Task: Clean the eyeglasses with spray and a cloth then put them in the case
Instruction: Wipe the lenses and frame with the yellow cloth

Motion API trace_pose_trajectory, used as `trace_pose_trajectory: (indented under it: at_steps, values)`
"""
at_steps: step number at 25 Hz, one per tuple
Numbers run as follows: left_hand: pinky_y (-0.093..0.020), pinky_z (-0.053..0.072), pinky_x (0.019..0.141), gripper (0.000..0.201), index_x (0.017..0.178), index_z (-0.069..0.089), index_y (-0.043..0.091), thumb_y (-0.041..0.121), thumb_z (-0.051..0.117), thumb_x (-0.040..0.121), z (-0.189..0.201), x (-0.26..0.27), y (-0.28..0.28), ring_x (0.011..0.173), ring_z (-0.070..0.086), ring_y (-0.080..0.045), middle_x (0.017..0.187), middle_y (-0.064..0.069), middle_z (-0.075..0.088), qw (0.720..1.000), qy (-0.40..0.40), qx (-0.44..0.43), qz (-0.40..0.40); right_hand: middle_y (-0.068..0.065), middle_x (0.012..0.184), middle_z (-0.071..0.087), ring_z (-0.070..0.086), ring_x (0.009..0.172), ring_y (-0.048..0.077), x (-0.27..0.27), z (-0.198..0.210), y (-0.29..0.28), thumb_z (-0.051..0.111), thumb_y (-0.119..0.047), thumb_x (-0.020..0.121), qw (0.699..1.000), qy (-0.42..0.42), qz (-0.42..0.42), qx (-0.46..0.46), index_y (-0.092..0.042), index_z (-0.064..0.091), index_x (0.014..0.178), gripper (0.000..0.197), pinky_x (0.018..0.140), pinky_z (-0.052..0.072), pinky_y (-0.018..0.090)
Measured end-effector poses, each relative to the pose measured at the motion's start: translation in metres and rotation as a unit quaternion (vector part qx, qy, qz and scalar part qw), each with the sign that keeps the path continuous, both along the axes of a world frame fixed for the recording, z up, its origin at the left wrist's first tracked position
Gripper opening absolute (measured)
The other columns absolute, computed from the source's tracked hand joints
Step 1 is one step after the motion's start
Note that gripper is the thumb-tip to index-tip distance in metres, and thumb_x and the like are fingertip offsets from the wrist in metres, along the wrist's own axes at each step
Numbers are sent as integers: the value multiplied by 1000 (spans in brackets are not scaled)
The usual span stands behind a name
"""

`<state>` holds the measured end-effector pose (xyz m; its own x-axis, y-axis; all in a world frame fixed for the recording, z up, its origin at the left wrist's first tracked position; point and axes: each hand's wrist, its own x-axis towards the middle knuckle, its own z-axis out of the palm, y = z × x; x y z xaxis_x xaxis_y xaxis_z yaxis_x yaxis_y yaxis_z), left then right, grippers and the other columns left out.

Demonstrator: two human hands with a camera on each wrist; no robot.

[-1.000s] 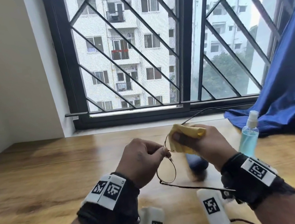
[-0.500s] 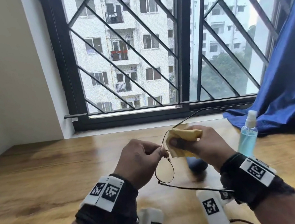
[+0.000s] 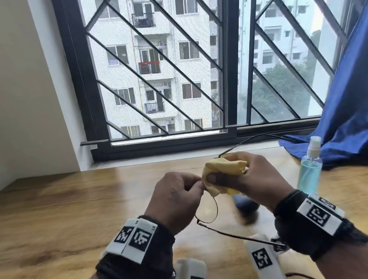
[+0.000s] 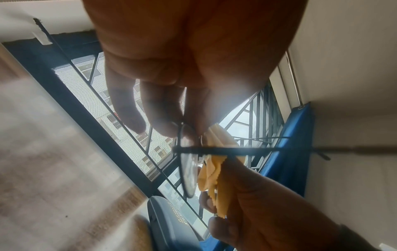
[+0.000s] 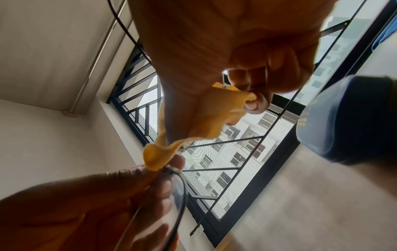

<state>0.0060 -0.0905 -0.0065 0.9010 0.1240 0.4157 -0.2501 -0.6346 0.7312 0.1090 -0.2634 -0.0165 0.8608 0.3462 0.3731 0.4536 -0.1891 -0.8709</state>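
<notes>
Thin dark-rimmed eyeglasses (image 3: 208, 211) (image 4: 187, 166) (image 5: 179, 191) hang in the air above the wooden table (image 3: 70, 214), both temples unfolded. My left hand (image 3: 177, 197) (image 4: 171, 101) pinches the frame near the bridge. My right hand (image 3: 245, 178) (image 5: 247, 68) holds a yellow cloth (image 3: 223, 174) (image 4: 214, 173) (image 5: 206, 117) folded over the far lens, thumb on one side and fingers on the other. A dark blue case (image 3: 245, 204) (image 4: 169, 225) (image 5: 348, 122) lies on the table under my right hand. The spray bottle (image 3: 309, 169) with blue liquid stands to the right.
A blue curtain (image 3: 357, 103) drapes onto the table at the right, just behind the spray bottle. A barred window (image 3: 168, 70) runs along the table's far edge. Bare wood stretches to the left.
The cloth has slid a little over the far lens, toward my left hand. The glasses stay in the same grip, and the view has tilted up slightly.
</notes>
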Motion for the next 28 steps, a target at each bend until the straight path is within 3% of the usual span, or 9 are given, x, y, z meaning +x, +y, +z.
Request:
trace_pose_trajectory:
  at_steps: [2,5,9,12,16,18,22,25,28]
  values:
    - [-41,53,69,28,67,74,40,28,60,88,-1,1,2,72,64,-28,69,-12,69,1000,-1,4,10,-9,87,78,72,81,6,1,3,-3,96,-47,55,1000,-14,-10,-24,-27,74,94,49,67,51,21]
    - [-34,52,69,19,82,79,25,27,64,91,-2,0,3,71,65,-18,68,-1,72,1000,-3,25,18,-8,89,77,72,84,6,3,5,-7,97,-49,52,998,-31,-30,-38,-27,73,98,56,70,54,23]
    - [-44,50,67,38,76,73,9,41,53,81,-4,1,2,75,63,-31,72,-16,69,998,4,54,11,-6,96,76,73,87,9,-2,2,-2,98,-47,51,999,-26,-11,-17,-29,70,109,67,69,58,23]
    - [-34,52,66,25,71,77,18,36,65,84,-4,1,2,69,65,-21,65,-5,72,999,7,31,16,-7,92,76,72,86,10,-1,0,1,96,-49,55,998,-39,-42,-8,-28,71,102,56,68,59,27]
    - [-20,48,62,10,82,83,26,31,74,85,-5,3,7,61,62,0,70,8,78,1000,0,-5,24,-7,90,77,71,89,11,4,2,-4,94,-50,59,996,-31,-79,-9,-29,73,96,47,79,61,38]
    - [-22,49,60,10,82,83,27,31,74,85,-5,4,9,59,61,-1,68,7,77,1000,-6,-10,27,-8,94,77,71,91,10,3,0,-3,94,-54,55,998,-25,-57,-22,-31,72,100,55,81,60,36]
    - [-36,54,64,18,80,81,20,34,71,83,-3,1,5,60,60,-12,65,-9,71,1000,-4,23,7,-7,97,76,72,89,10,3,-5,4,85,-70,42,999,-25,-32,-18,-31,66,110,81,74,59,30]
    - [-32,56,69,10,81,83,24,30,75,83,-2,2,4,73,71,-15,72,-1,78,1000,4,5,14,-6,95,75,72,90,15,11,-5,-1,81,-73,46,997,-29,-73,3,-28,67,109,79,71,54,29]
    - [-33,56,70,9,81,84,24,27,75,83,-2,2,7,75,71,-17,71,1,78,999,-2,-15,30,-6,99,74,70,94,17,15,-7,-3,87,-70,45,998,-19,-64,-1,-29,67,110,79,78,58,36]
